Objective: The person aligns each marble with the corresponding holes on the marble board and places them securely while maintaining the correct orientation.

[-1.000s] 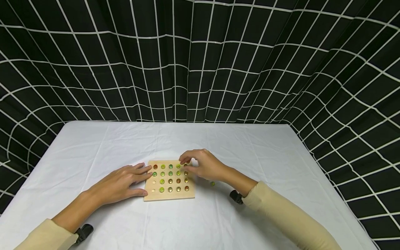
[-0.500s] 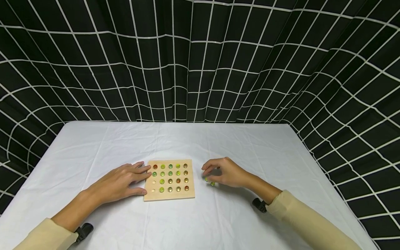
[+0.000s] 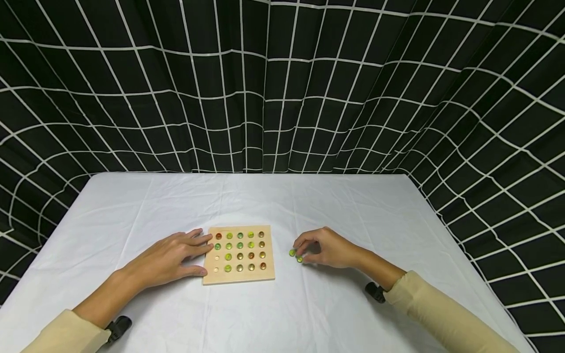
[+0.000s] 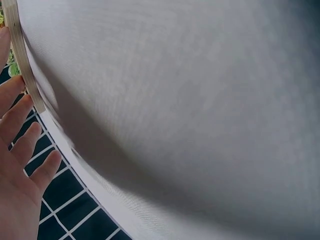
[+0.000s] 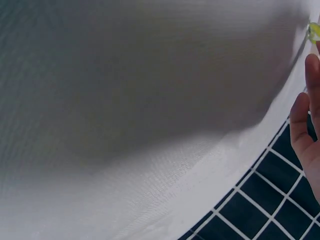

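My left hand [image 3: 174, 255] rests at the left edge of a pale wooden board [image 3: 251, 278], its fingers spread over the rim and the thumb at the lower left. Rows of green, amber and reddish glass marbles sit in the board's hollows; two hollows at the left hold no marble. In the left wrist view, the fingers [image 4: 17, 115] reach the board's side [image 4: 22, 55]. To the right, my right hand [image 3: 331, 248] hovers low over the cloth with fingers loosely bent. Close to its fingertips lie a green marble [image 3: 299, 259] and another green marble [image 3: 292, 253].
A white cloth [image 3: 176, 201] with slight creases covers the table. Behind and along the sides hangs a black curtain [image 3: 287, 113] with a white grid. A dark wrist device [image 3: 375, 292] sits below the right wrist.
My right hand has moved from over the board's upper right corner rightward to the loose green marbles. Both are visible now; one showed earlier. My left hand has stayed put.
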`<move>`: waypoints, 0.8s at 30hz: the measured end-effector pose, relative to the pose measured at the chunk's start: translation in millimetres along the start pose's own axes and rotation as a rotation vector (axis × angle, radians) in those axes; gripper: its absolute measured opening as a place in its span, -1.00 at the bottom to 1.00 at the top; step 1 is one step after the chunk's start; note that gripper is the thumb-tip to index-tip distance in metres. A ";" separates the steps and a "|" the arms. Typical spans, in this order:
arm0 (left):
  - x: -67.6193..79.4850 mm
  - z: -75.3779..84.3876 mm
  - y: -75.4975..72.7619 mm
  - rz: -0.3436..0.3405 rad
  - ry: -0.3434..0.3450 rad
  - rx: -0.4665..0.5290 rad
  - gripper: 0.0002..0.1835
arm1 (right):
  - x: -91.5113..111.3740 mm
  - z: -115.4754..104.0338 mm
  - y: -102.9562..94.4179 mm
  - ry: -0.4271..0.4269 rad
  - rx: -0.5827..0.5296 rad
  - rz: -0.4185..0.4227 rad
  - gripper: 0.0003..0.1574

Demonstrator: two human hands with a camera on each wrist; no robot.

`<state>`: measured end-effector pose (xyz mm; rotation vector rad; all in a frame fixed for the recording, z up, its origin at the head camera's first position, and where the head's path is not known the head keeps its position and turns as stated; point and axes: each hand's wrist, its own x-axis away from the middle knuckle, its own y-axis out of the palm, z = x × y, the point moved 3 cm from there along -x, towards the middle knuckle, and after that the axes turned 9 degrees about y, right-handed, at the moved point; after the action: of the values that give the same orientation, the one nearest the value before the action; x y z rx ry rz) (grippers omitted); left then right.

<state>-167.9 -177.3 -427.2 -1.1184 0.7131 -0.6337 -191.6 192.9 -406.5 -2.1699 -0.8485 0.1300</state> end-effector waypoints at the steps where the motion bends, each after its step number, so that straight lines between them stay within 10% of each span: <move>1: 0.2 0.0 0.1 0.000 -0.002 0.003 -0.30 | -0.3 1.3 0.5 -0.003 -0.001 -0.003 -0.65; 24: 1.1 -0.7 0.0 -0.010 -0.007 0.000 -0.30 | -8.0 -1.2 1.5 -0.051 0.014 0.015 -0.69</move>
<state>-167.8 -178.5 -427.6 -1.1242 0.7017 -0.6380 -196.6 186.6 -408.1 -2.1682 -0.8577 0.1990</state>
